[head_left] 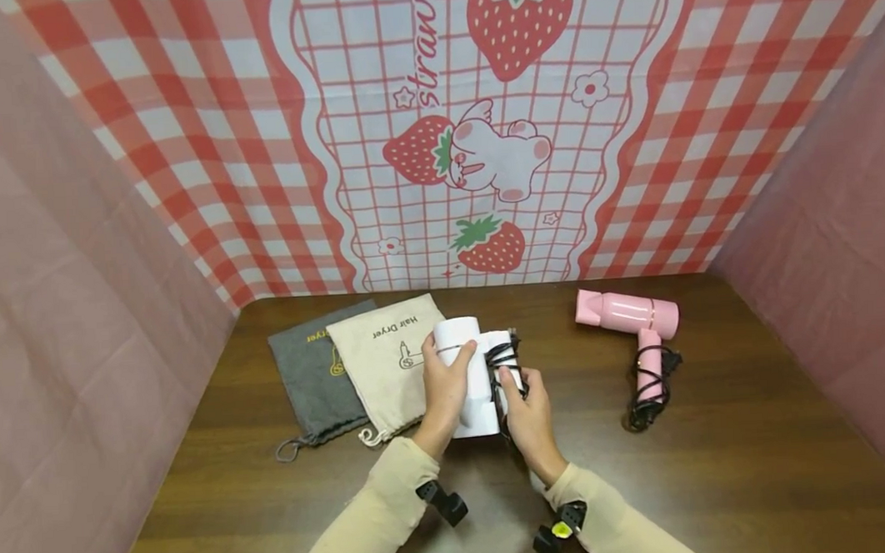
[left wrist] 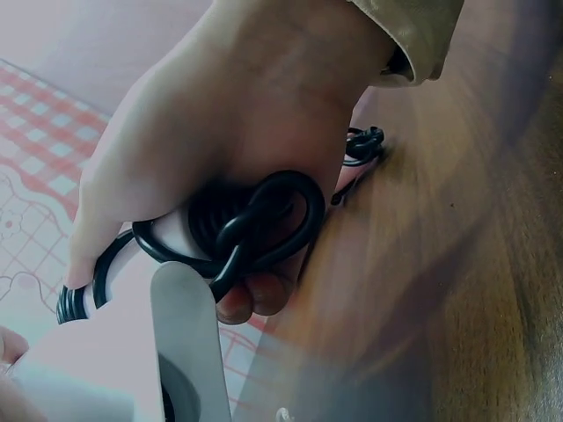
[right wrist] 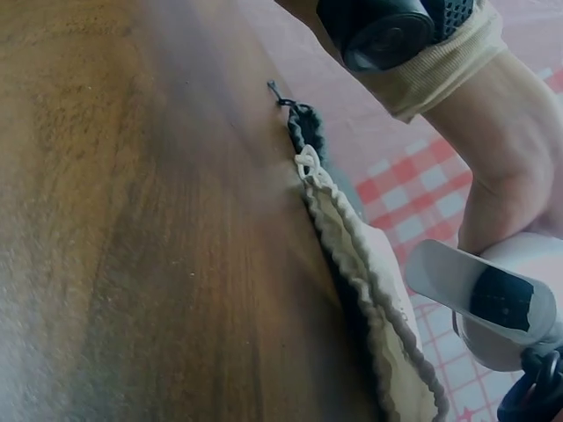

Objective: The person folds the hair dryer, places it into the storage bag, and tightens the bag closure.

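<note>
A white hair dryer (head_left: 478,419) is held up over the table, its handle folded alongside the barrel. My left hand (head_left: 445,387) grips the barrel, with the thumb across its top. My right hand (head_left: 529,412) holds the handle, which has a black cord (head_left: 501,356) wound around it. Seen from the left wrist, loops of the cord (left wrist: 280,236) bulge out under the right hand (left wrist: 242,114). From the right wrist, the left hand (right wrist: 517,163) is partly cut off at the frame's edge, against the white barrel.
A beige drawstring bag (head_left: 375,355) printed "Hair Dryer" overlaps a dark grey bag (head_left: 306,392) on the wooden table (head_left: 221,497), left of the hands. On the right lies a pink hair dryer (head_left: 625,311) with a black cord around its handle. Fabric walls enclose the table.
</note>
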Demonstrator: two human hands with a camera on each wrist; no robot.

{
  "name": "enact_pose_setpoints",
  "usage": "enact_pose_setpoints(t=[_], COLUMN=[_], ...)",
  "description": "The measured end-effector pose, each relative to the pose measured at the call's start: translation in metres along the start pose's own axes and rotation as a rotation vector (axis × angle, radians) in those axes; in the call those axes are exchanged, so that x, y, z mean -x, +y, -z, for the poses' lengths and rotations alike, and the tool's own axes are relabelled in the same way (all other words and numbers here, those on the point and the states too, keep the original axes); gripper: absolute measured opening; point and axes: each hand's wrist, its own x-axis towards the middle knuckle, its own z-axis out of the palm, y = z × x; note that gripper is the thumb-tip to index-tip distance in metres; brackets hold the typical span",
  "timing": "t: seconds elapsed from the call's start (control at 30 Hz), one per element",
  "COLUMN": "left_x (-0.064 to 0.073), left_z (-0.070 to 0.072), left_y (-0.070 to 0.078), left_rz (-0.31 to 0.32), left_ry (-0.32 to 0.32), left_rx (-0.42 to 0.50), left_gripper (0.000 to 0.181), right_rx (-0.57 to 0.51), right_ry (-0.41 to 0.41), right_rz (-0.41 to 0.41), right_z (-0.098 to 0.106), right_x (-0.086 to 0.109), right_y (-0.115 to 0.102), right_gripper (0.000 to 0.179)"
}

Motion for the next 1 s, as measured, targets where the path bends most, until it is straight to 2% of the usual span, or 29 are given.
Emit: enact_pose_setpoints(t=[0.23, 0.47, 0.6, 0.83, 1.0], left_x=[-0.003, -0.003, -0.002, 0.003, 0.003], left_z=[0.001, 0.002, 0.001, -0.007, -0.008], left_y=[0.000, -0.002, 0.000, 0.000, -0.001], left_rz=[0.019, 0.050, 0.054, 0.052, 0.044], left_ry=[-0.006, -0.017, -0.008, -0.019, -0.009], left_rx=[0.036, 0.083, 0.105, 0.118, 0.105], left_gripper=[0.073, 0.071, 0.071, 0.072, 0.072], right_rx=[0.028, -0.002, 0.049, 0.129, 0.161], right_ry=[-0.063, -0.094, -0.097, -0.080, -0.113], right_rz=[-0.002, 0.005, 0.028, 0.043, 0.075], right_z=[0.004, 0.010, 0.013, 0.019, 0.023], right_x=[-0.002, -0.004, -0.005, -0.009, -0.011], right_y=[-0.001, 0.000, 0.001, 0.002, 0.000], right_gripper=[0.039, 0.039, 0.042, 0.059, 0.058])
